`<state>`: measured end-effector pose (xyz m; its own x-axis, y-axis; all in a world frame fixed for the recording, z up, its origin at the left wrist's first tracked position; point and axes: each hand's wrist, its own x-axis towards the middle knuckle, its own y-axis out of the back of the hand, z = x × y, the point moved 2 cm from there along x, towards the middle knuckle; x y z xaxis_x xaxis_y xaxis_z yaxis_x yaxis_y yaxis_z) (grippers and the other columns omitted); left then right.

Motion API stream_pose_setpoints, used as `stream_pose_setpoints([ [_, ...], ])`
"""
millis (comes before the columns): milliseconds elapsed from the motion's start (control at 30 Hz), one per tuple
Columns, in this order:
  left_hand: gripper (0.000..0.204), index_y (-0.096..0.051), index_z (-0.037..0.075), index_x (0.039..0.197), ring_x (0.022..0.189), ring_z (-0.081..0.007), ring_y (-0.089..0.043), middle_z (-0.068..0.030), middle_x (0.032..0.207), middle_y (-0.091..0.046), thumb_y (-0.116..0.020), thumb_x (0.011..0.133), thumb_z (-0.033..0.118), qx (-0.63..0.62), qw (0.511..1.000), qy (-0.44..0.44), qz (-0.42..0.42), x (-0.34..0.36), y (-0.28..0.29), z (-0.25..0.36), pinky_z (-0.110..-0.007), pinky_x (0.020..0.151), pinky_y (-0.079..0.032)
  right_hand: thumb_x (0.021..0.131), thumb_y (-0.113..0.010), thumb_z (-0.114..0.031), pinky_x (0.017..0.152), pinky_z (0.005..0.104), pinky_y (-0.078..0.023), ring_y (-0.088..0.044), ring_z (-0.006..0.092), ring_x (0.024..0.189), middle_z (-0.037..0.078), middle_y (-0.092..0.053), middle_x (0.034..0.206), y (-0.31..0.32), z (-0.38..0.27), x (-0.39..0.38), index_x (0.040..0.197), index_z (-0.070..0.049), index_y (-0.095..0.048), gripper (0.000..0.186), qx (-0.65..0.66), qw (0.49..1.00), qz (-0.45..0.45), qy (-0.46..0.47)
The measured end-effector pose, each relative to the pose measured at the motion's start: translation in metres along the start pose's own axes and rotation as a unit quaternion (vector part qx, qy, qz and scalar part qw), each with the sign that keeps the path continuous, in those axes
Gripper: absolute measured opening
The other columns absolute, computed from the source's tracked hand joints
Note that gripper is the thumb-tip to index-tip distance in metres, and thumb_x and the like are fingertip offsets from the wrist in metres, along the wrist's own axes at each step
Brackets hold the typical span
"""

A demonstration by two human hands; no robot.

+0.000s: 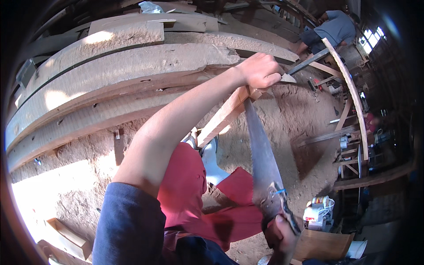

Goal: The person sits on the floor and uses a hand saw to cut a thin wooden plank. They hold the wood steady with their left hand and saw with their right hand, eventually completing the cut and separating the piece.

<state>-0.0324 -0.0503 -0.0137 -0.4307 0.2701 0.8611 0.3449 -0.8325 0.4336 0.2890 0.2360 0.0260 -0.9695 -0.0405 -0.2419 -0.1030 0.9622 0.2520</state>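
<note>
My left hand (261, 71) is closed over the upper end of a squared length of timber (224, 115), which slants up from near my feet. Its fingertips are hidden behind the wood. Lower right, my right hand (282, 232) grips the handle of a handsaw (265, 152). The saw's long, tapering steel blade points up and away from me, and its narrow tip meets the timber just below my left hand. A bit of blue shows by the handle. I cannot tell how deep the blade sits in the wood.
Thick dusty planks (132, 66) lie stacked along the far left. A person in a grey shirt (335, 28) bends over at the far right. White containers (319, 212) and a wooden board (322, 245) are lower right; a wooden box (66, 238) is lower left.
</note>
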Motion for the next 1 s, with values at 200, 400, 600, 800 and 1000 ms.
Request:
stream_pose_setpoints([
  [200,0.022,-0.053,-0.001,0.065,0.059,-0.0448,-0.053,-0.0243,0.061,-0.053,-0.05,0.072,0.019,0.027,0.999,0.012,0.011,-0.002,0.001,-0.005,-0.051,0.057,-0.042,0.091,-0.062,-0.012,0.035,0.0272,-0.026,-0.036,0.0078,0.037,0.0,-0.045,0.051,0.002,0.001,-0.021,0.079,0.0,-0.057,0.017,0.05,0.997,0.044,-0.041],
  [400,0.025,-0.057,-0.002,0.069,0.061,-0.0449,-0.053,-0.0255,0.063,-0.053,-0.047,0.075,0.02,0.028,0.998,0.04,-0.027,-0.004,0.003,-0.008,-0.051,0.059,-0.042,0.09,-0.067,-0.011,0.042,0.0254,-0.034,-0.048,0.0088,0.046,0.002,-0.052,0.058,-0.011,0.016,0.009,0.089,0.001,-0.056,0.016,0.027,1.0,0.008,0.013],
  [600,0.023,-0.056,-0.003,0.069,0.063,-0.046,-0.055,-0.026,0.063,-0.053,-0.048,0.072,0.019,0.008,0.999,0.045,0.009,-0.007,0.0,-0.011,-0.052,0.06,-0.042,0.088,-0.07,-0.008,0.054,0.0313,-0.053,-0.063,0.0214,0.054,0.01,-0.06,0.065,-0.054,0.01,0.002,0.127,-0.005,-0.034,0.054,0.106,0.983,-0.023,0.145],
  [800,0.033,-0.059,0.0,0.067,0.07,-0.0477,-0.06,-0.0272,0.068,-0.059,-0.048,0.083,0.026,-0.002,0.999,0.051,-0.005,-0.006,0.014,-0.015,-0.054,0.068,-0.048,0.079,-0.079,-0.001,0.054,0.0293,-0.044,-0.059,0.014,0.053,0.007,-0.059,0.06,-0.058,0.027,0.001,0.071,-0.006,-0.05,0.03,0.091,0.97,-0.146,0.171],
  [1000,0.029,-0.053,-0.002,0.067,0.069,-0.0479,-0.057,-0.0267,0.067,-0.056,-0.047,0.08,0.024,0.033,0.999,0.008,0.002,-0.007,0.016,-0.021,-0.054,0.065,-0.045,0.077,-0.075,0.004,0.049,0.0265,-0.031,-0.043,0.0096,0.045,0.001,-0.048,0.053,-0.037,0.016,-0.017,0.06,-0.008,-0.041,0.039,0.099,0.974,-0.103,0.174],
])
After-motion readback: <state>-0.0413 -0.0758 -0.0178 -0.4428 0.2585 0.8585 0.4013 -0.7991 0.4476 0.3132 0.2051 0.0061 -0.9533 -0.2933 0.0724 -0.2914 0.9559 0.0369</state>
